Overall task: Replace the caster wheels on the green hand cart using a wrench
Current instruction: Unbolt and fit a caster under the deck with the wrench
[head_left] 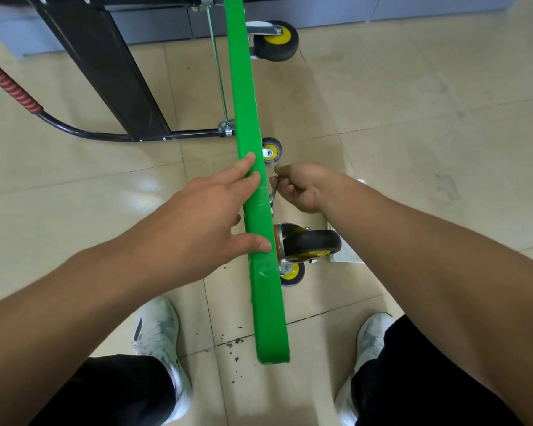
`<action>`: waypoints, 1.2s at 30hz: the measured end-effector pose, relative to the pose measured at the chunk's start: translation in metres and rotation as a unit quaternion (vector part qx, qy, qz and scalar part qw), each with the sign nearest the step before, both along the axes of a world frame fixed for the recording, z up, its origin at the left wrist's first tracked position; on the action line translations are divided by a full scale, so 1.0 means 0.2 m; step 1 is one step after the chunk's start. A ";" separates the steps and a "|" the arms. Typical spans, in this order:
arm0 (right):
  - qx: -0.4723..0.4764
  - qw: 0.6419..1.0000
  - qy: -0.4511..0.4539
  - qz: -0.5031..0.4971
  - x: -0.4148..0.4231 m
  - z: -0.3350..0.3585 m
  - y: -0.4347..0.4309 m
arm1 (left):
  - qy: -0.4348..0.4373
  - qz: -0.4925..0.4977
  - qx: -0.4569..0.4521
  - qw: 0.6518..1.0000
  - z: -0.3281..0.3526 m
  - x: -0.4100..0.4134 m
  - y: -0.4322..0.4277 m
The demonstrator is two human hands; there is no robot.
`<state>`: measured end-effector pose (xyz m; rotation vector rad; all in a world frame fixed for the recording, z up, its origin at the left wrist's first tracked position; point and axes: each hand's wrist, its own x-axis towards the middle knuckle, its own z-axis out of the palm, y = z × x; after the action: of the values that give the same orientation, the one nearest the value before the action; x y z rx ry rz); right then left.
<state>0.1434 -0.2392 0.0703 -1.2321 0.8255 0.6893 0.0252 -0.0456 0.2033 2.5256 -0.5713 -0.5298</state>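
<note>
Wrench in right hand

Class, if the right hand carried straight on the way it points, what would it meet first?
Probably the green cart deck standing on edge, just beyond the silver metal wrench that the right hand grips; depth is unclear.

The scene is viewed through one head-worn wide-angle camera, which is aimed forward and steeply downward at the tiled floor from close range.
</note>
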 end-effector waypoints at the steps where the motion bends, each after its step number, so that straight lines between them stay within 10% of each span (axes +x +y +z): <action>1: 0.002 1.000 0.001 0.008 0.00 0.00 0.01 | -0.001 -0.001 0.003 1.000 0.00 0.00 0.00; 24: -0.042 0.983 0.004 0.181 -0.10 0.01 0.08 | -0.006 0.004 -0.016 1.000 -0.01 -0.01 0.00; 36: -0.151 0.958 -0.214 0.117 -0.07 0.16 0.11 | -0.005 0.001 -0.008 1.000 0.00 0.00 0.01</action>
<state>0.1296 -0.2166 0.1016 -1.7016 0.4342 0.4654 0.0248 -0.0442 0.2033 2.5139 -0.5755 -0.5110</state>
